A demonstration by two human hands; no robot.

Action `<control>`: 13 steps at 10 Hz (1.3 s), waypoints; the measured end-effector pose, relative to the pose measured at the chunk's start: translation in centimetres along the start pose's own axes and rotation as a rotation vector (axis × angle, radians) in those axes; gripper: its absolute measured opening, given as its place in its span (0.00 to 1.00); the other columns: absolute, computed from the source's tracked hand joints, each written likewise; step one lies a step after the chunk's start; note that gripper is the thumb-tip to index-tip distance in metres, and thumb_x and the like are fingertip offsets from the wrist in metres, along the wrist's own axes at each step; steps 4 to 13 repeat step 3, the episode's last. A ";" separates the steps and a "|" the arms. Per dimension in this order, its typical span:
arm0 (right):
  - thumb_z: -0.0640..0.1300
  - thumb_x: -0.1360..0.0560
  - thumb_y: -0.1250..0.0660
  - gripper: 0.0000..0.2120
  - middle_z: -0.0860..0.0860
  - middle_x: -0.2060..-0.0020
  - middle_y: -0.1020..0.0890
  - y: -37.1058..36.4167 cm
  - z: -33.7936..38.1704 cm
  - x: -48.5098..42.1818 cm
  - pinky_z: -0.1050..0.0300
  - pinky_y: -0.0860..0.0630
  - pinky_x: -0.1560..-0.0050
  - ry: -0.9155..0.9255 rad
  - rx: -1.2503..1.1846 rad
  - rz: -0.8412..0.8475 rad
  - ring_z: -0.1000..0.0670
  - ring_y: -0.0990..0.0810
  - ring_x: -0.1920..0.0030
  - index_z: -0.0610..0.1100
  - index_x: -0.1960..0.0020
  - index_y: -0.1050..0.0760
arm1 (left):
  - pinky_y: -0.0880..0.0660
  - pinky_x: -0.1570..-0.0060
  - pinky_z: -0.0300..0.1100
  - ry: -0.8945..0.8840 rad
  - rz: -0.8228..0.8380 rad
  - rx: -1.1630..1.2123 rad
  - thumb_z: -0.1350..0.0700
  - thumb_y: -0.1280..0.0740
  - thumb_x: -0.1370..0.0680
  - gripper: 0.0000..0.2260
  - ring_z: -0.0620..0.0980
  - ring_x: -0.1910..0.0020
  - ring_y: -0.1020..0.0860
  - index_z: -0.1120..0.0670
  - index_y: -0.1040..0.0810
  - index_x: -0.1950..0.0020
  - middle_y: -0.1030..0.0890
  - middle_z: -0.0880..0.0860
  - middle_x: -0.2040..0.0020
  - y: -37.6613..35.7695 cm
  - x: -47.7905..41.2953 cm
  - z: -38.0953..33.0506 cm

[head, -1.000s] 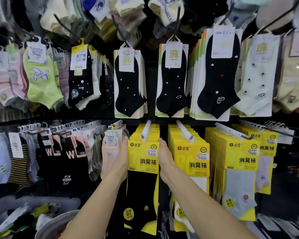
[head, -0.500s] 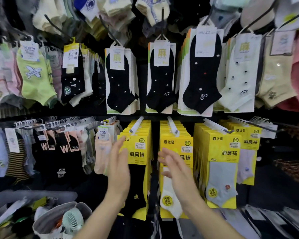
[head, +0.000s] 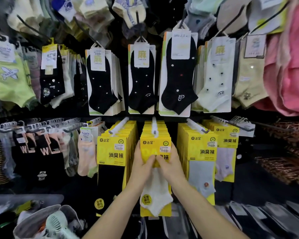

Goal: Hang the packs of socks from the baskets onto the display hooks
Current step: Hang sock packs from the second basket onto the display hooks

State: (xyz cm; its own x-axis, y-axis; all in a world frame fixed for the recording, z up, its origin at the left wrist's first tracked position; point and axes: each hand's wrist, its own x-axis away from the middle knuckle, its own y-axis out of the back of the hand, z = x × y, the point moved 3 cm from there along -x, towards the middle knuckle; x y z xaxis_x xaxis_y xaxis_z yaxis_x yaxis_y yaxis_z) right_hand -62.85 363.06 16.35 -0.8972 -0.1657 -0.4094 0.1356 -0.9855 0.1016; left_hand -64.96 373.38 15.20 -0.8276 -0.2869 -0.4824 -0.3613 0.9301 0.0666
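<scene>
The left hand (head: pixel 141 163) and the right hand (head: pixel 170 163) both hold one yellow pack (head: pixel 155 144) with a white sock in it. The fingers (head: pixel 138 152) of the left hand curl round the pack's left edge. The right hand's fingers curl round its right edge. The two thumbs press on the front and nearly touch in the middle. The pack is the front one in a row. It hangs on a white hook (head: pixel 154 125) just above the fingers. Just left of the fingers hangs a black pack (head: pixel 111 152). Just right of them hangs a grey pack (head: pixel 201 152). High above the fingers are black socks (head: pixel 141 81) on cards. Far down and left of the hands sits a basket (head: pixel 29 219) with a green fan (head: pixel 56 221) in it.
</scene>
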 end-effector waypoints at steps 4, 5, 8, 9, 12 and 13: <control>0.42 0.22 0.37 0.29 0.54 0.31 0.34 3.9 -1.2 5.8 0.65 0.30 0.41 -0.096 -0.037 0.075 0.56 0.30 0.35 0.54 0.26 0.46 | 0.36 0.35 0.40 0.231 -0.030 -0.007 0.58 0.37 0.22 0.28 0.42 0.32 0.36 0.51 0.45 0.25 0.34 0.45 0.31 1.1 7.7 1.8; 0.42 0.22 0.37 0.29 0.54 0.31 0.34 3.9 -1.2 5.8 0.65 0.30 0.41 -0.096 -0.037 0.075 0.56 0.30 0.35 0.54 0.26 0.46 | 0.36 0.35 0.40 0.231 -0.030 -0.007 0.58 0.37 0.22 0.28 0.42 0.32 0.36 0.51 0.45 0.25 0.34 0.45 0.31 1.1 7.7 1.8; 0.42 0.22 0.37 0.29 0.54 0.31 0.34 3.9 -1.2 5.8 0.65 0.30 0.41 -0.096 -0.037 0.075 0.56 0.30 0.35 0.54 0.26 0.46 | 0.36 0.35 0.40 0.231 -0.030 -0.007 0.58 0.37 0.22 0.28 0.42 0.32 0.36 0.51 0.45 0.25 0.34 0.45 0.31 1.1 7.7 1.8; 0.42 0.22 0.37 0.29 0.54 0.31 0.34 3.9 -1.2 5.8 0.65 0.30 0.41 -0.096 -0.037 0.075 0.56 0.30 0.35 0.54 0.26 0.46 | 0.36 0.35 0.40 0.231 -0.030 -0.007 0.58 0.37 0.22 0.28 0.42 0.32 0.36 0.51 0.45 0.25 0.34 0.45 0.31 1.1 7.7 1.8; 0.42 0.22 0.37 0.29 0.54 0.31 0.34 3.9 -1.2 5.8 0.65 0.30 0.41 -0.096 -0.037 0.075 0.56 0.30 0.35 0.54 0.26 0.46 | 0.36 0.35 0.40 0.231 -0.030 -0.007 0.58 0.37 0.22 0.28 0.42 0.32 0.36 0.51 0.45 0.25 0.34 0.45 0.31 1.1 7.7 1.8; 0.42 0.22 0.37 0.29 0.54 0.31 0.34 3.9 -1.2 5.8 0.65 0.30 0.41 -0.096 -0.037 0.075 0.56 0.30 0.35 0.54 0.26 0.46 | 0.36 0.35 0.40 0.231 -0.030 -0.007 0.58 0.37 0.22 0.28 0.42 0.32 0.36 0.51 0.45 0.25 0.34 0.45 0.31 1.1 7.7 1.8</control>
